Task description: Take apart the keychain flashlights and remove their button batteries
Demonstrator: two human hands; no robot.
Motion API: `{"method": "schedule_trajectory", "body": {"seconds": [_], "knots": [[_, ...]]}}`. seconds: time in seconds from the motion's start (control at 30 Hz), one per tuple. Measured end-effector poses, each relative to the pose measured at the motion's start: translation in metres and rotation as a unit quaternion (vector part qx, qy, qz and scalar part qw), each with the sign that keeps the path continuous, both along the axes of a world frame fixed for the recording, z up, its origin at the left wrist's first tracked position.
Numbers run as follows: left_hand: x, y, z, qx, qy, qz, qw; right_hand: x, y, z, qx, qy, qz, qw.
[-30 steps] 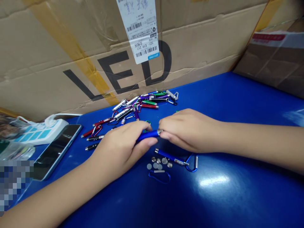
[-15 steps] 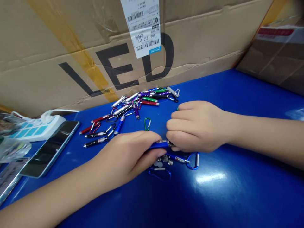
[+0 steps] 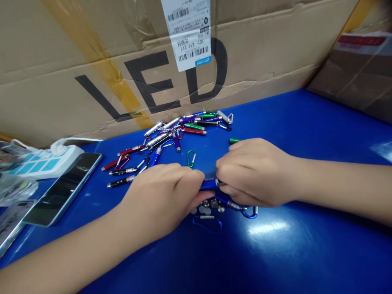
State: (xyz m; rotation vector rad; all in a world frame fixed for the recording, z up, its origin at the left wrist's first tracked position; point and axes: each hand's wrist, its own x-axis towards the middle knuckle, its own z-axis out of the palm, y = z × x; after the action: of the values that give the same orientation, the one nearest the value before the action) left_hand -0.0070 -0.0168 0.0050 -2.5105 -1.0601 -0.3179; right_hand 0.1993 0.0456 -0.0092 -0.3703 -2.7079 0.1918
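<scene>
My left hand (image 3: 165,198) is closed around a blue laser-pointer penlight (image 3: 208,185), whose middle shows between the two hands. At its metal end, my right hand (image 3: 255,173) is pinched tight; the fingertips are mostly hidden. Just below lie several button cells (image 3: 214,203) and a second blue penlight (image 3: 228,202) with a blue carabiner clip (image 3: 251,214). Nearer to me rests a loose dark-blue carabiner (image 3: 208,223). Beyond the hands are a green carabiner (image 3: 191,159) and a green tube (image 3: 235,141), partly covered by my right hand.
Toward the back lies a pile of coloured penlights (image 3: 174,130) with clips. A phone (image 3: 65,190), a white power strip (image 3: 55,161) and a plastic bag (image 3: 18,190) are on the left. A large cardboard box (image 3: 260,53) stands behind the blue table (image 3: 284,257).
My left hand has rolled over the blue penlight, thumb and fingers turning. My right hand has turned and dropped slightly, uncovering more of the green tube. Both hands keep their grip.
</scene>
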Motion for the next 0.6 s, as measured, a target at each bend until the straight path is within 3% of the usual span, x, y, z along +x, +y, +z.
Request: {"method": "schedule_trajectory", "body": {"seconds": [0.13, 0.23, 0.43, 0.6], "knots": [[-0.005, 0.002, 0.004, 0.111, 0.034, 0.045, 0.992, -0.009, -0.011, 0.011, -0.221, 0.069, -0.085, 0.969], [-0.006, 0.004, 0.006, 0.171, 0.073, 0.057, 0.981, -0.014, -0.016, 0.016, -0.321, 0.074, -0.13, 0.935], [-0.003, 0.007, 0.003, 0.138, 0.072, 0.032, 0.987, -0.016, -0.017, 0.014, -0.384, 0.078, -0.154, 0.907], [0.001, 0.005, 0.002, 0.053, 0.019, 0.043, 0.998, -0.013, -0.014, 0.013, -0.362, 0.073, -0.129, 0.92]]}}
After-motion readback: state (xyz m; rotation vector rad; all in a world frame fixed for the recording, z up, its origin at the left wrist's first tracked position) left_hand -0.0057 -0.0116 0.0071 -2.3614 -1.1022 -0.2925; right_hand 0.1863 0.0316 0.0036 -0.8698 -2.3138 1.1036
